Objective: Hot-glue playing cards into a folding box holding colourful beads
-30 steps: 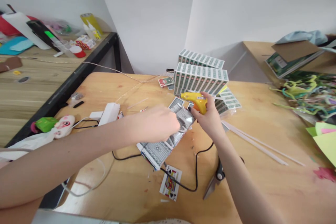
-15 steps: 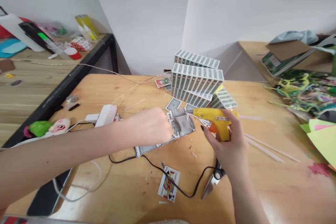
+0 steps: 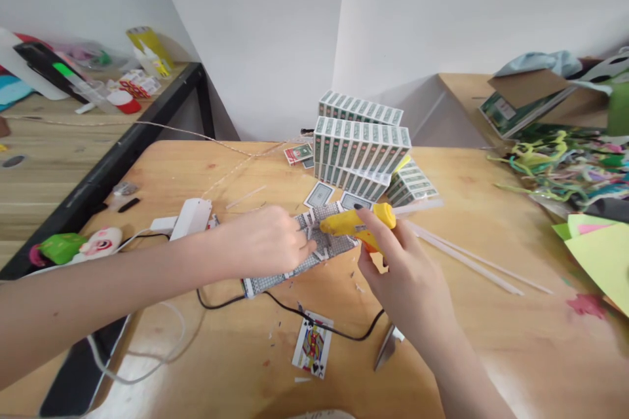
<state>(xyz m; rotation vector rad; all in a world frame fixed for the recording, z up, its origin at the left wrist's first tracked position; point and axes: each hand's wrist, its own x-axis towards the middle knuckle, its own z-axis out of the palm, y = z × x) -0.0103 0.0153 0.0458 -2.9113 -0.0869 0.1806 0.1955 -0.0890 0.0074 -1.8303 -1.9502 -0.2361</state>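
Observation:
My right hand [image 3: 403,275] grips a yellow glue gun [image 3: 356,222] with its nozzle pointing left, just over a strip of joined playing cards [image 3: 289,262] lying face down on the wooden table [image 3: 491,340]. My left hand [image 3: 263,242] presses down on that strip, fingertips close to the nozzle. The gun's black cord [image 3: 324,327] runs across the table below the strip.
Stacked card boxes [image 3: 361,147] stand behind the strip. A face-up jack card [image 3: 312,344] and scissors [image 3: 388,346] lie near the front. Glue sticks [image 3: 466,258] lie to the right, a white power strip [image 3: 189,217] to the left, coloured paper [image 3: 597,255] at the right edge.
My right hand has brought the glue gun back left and down toward the card strip after swinging it out to the right. My left hand stays on the strip.

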